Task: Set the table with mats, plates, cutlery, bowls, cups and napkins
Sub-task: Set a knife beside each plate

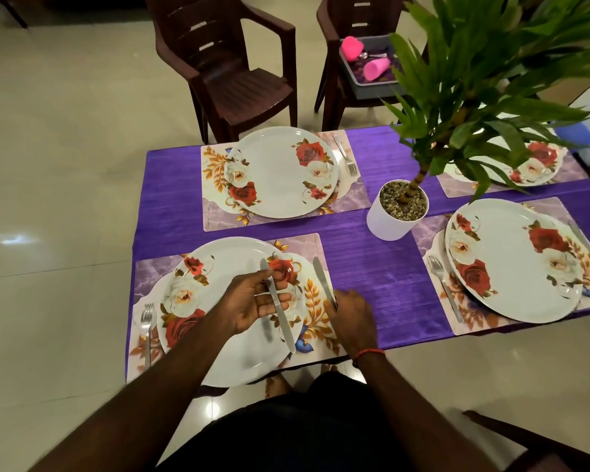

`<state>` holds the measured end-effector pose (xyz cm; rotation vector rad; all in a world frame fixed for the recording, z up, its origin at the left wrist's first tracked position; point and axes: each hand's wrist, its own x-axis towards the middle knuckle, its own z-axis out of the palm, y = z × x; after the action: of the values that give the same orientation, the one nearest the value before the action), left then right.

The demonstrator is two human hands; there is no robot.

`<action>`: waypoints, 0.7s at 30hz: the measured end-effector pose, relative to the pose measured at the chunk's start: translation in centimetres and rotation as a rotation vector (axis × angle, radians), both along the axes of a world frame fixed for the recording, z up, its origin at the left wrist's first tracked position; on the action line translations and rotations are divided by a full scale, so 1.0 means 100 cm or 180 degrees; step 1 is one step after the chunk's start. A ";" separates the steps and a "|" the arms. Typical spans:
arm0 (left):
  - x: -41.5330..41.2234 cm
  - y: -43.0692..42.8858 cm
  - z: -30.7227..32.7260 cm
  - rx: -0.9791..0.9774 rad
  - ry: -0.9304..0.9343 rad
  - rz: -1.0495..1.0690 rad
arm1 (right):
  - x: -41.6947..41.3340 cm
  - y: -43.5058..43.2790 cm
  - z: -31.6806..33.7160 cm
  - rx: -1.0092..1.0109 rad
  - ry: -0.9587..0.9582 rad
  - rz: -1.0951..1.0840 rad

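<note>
Now knives are held.
Over plate (218, 267), first knife (280, 315) is pinched by left hand (252, 303); second knife (321, 277) is gripped by right hand (353, 321) at mat (304, 245) edge.

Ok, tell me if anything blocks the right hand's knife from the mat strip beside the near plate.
Nothing visible does. The knife in the right hand is at that strip of the mat, right of the near plate; the strip is bare.

Pot (397, 209) right of far plate (281, 172), tray (372, 88) seemingly on chair (331, 97) behind
</note>
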<state>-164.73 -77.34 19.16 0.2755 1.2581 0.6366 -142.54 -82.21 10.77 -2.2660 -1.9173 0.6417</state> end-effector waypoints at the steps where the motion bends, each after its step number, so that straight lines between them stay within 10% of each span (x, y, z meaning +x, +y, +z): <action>1: -0.001 0.000 0.000 0.0001 0.0003 -0.0003 | 0.000 -0.001 0.000 0.0015 -0.0009 0.0007; 21: -0.006 -0.008 -0.001 0.0001 -0.0037 0.0080 | -0.003 0.001 0.001 0.0014 0.0035 -0.0060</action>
<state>-165.34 -78.13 19.03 0.2564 1.2519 0.6591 -142.85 -82.16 10.85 -2.2703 -1.8884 0.6456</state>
